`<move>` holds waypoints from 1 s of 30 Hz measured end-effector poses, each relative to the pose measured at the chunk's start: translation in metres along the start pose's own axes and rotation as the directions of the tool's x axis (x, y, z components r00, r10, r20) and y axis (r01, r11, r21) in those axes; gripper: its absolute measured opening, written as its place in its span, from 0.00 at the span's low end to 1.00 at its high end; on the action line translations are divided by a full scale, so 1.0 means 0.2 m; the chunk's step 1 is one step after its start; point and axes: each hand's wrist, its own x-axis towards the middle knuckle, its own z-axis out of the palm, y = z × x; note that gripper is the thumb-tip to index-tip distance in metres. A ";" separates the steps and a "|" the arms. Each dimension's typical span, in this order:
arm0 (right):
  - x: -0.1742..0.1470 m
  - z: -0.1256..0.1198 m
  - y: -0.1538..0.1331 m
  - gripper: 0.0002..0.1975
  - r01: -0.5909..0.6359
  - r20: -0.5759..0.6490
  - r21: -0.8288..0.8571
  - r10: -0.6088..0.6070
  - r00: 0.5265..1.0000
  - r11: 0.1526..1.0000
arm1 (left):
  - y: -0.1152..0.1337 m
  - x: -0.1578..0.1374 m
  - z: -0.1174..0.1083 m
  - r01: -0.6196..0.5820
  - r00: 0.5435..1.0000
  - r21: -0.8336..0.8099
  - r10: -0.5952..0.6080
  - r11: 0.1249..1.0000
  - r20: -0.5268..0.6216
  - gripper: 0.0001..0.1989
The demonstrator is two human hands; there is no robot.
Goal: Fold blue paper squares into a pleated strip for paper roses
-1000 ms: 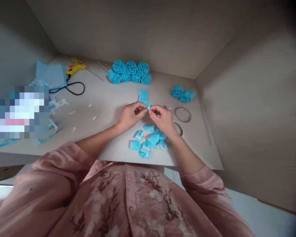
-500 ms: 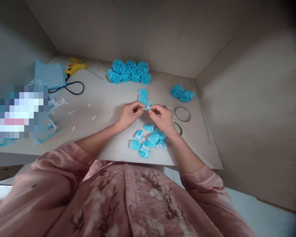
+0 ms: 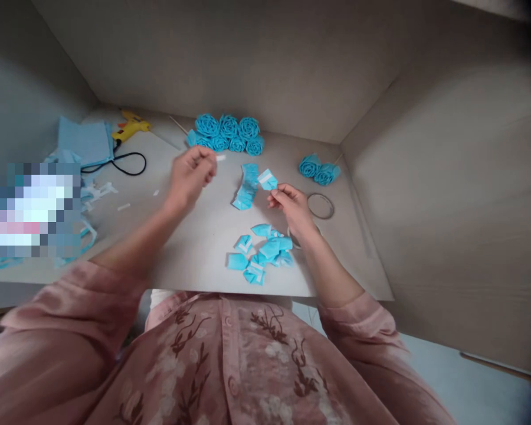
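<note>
My left hand is raised left of centre, its fingers pinched on a small white paper strip. My right hand pinches a blue paper petal by its lower edge; a white band crosses the petal. Just left of that petal lies a row of overlapping blue petals. Nearer my body is a loose pile of blue petals, some with white bands on them.
Blue paper roses stand along the back, with two more roses at right. Tape rings lie by my right wrist. At left are a yellow glue gun, folded blue sheets, a black cord and white scraps.
My hands have moved apart. The left has gone left and away from me with a white strip; the right holds the petal, which now shows its white band.
</note>
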 end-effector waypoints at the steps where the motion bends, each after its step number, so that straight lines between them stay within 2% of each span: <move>1: 0.00 0.00 0.00 0.11 0.000 0.006 0.006 0.000 1.000 1.000 | 0.02 0.02 -0.07 -0.018 1.000 0.030 0.018 0.999 -0.016 0.07; 4: -0.01 0.01 0.00 0.12 0.002 0.023 0.019 -0.002 1.000 1.000 | 0.00 0.04 -0.30 -0.062 0.997 0.161 0.068 0.985 -0.034 0.12; 6: -0.01 0.02 0.00 0.13 0.003 0.044 0.027 -0.004 0.999 1.000 | -0.04 0.04 -0.45 -0.038 0.997 0.355 0.059 0.934 -0.047 0.16; 7: -0.02 0.02 0.00 0.14 0.001 0.056 0.029 -0.002 0.998 1.000 | -0.07 0.03 -0.52 -0.022 0.997 0.503 0.059 0.864 -0.057 0.16; 8: -0.02 0.03 0.00 0.15 -0.002 0.070 0.027 0.000 0.998 1.000 | -0.10 0.03 -0.58 -0.028 0.997 0.661 0.065 0.750 -0.033 0.13; 9: -0.02 0.03 -0.01 0.16 -0.004 0.082 0.022 0.002 0.997 1.000 | -0.12 0.03 -0.62 -0.057 0.996 0.798 0.088 0.600 0.004 0.09; 10: -0.02 0.03 -0.01 0.16 -0.003 0.093 0.011 0.002 0.996 1.000 | -0.13 0.03 -0.65 -0.098 0.991 0.886 0.125 0.454 0.045 0.07; 11: -0.03 0.04 -0.02 0.17 0.000 0.103 -0.001 0.000 0.995 1.000 | -0.14 0.03 -0.66 -0.142 0.982 0.927 0.163 0.347 0.089 0.11; 12: -0.03 0.04 -0.02 0.17 0.005 0.114 -0.013 -0.004 0.993 1.000 | -0.14 0.02 -0.65 -0.187 0.970 0.935 0.208 0.302 0.126 0.16; 13: -0.04 0.04 -0.02 0.17 0.013 0.125 -0.020 -0.010 0.992 1.000 | -0.13 0.01 -0.61 -0.231 0.955 0.917 0.257 0.326 0.149 0.18; 16: -0.05 0.04 -0.03 0.17 0.028 0.148 -0.037 -0.023 0.989 0.999 | -0.09 -0.03 -0.41 -0.358 0.924 0.689 0.345 0.630 0.164 0.19; 17: -0.05 0.04 -0.03 0.17 0.031 0.151 -0.045 -0.024 0.988 0.999 | -0.07 -0.05 -0.32 -0.349 0.937 0.577 0.292 0.738 0.192 0.18; 18: -0.05 0.04 -0.03 0.17 0.034 0.153 -0.054 -0.025 0.988 0.998 | -0.06 -0.07 -0.23 -0.286 0.954 0.466 0.203 0.837 0.222 0.17; 20: -0.05 0.04 -0.03 0.18 0.038 0.150 -0.070 -0.027 0.988 0.997 | -0.04 -0.11 -0.06 -0.079 0.951 0.265 -0.007 0.961 0.308 0.18; 22: -0.05 0.04 -0.02 0.18 0.046 0.147 -0.078 -0.034 0.989 0.996 | -0.03 -0.15 0.08 0.123 0.906 0.094 -0.151 0.988 0.395 0.20; 24: -0.05 0.03 -0.02 0.17 0.058 0.149 -0.090 -0.044 0.988 0.994 | -0.03 -0.16 0.16 0.249 0.875 -0.001 -0.224 0.969 0.430 0.17; 27: -0.05 0.02 -0.03 0.16 0.067 0.202 -0.133 -0.039 0.979 0.989 | -0.04 -0.15 0.20 0.324 0.877 -0.068 -0.272 0.944 0.396 0.11; 30: -0.05 0.01 -0.05 0.16 0.066 0.227 -0.144 -0.032 0.973 0.987 | -0.04 -0.12 0.20 0.329 0.874 -0.073 -0.274 0.941 0.402 0.09</move>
